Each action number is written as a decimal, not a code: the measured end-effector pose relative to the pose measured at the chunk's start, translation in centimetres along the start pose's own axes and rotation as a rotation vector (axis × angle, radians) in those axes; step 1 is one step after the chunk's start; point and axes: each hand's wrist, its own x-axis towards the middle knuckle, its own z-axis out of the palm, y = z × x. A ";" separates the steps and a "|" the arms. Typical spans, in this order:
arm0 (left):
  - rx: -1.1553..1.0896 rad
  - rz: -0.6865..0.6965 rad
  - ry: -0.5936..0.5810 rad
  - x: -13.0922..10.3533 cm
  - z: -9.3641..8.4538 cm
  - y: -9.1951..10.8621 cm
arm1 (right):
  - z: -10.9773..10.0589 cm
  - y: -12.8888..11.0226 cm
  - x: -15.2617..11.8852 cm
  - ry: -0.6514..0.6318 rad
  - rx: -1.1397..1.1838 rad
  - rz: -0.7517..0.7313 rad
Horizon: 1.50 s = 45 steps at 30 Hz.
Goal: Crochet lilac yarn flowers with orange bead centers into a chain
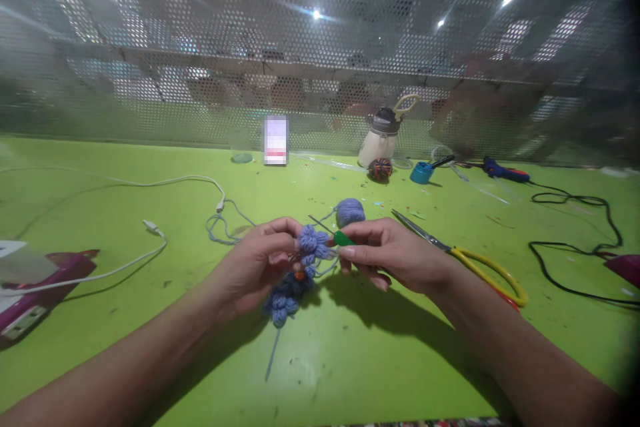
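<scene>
Blue crochet work [314, 241] with puffy petals and a small orange spot is pinched between the fingers of my left hand [265, 257]; its lower part hangs below the fingers, with a loose yarn tail. My right hand [383, 252] grips a crochet hook [343, 238] by its green handle, the metal tip pointing up and left above the petals. Behind my hands lies a ball of blue yarn [350, 212], its strand running toward the work. More blue yarn [215, 230] loops on the table left of my left hand.
Yellow-handled scissors [487, 273] lie beyond my right forearm. A bottle [381, 137], a multicoloured yarn ball [380, 169], a blue container [421, 173] and a glue gun [505, 171] stand or lie farther back. At left are a power strip [50, 287], white cables and, farther back, a phone [277, 140].
</scene>
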 end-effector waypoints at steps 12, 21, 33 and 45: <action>-0.052 0.069 0.128 0.1 -0.1 0.3 | -2.0 2.2 1.6 0.577 -0.079 -0.078; -0.050 -0.010 0.020 -0.3 0.9 -0.1 | 1.5 1.1 1.4 0.199 0.401 0.019; 0.031 -0.024 -0.061 0.0 0.7 -0.5 | 1.2 1.9 1.9 0.191 0.450 0.005; 0.003 -0.019 0.019 -0.1 0.8 -0.3 | 1.8 2.1 1.6 0.279 0.392 0.054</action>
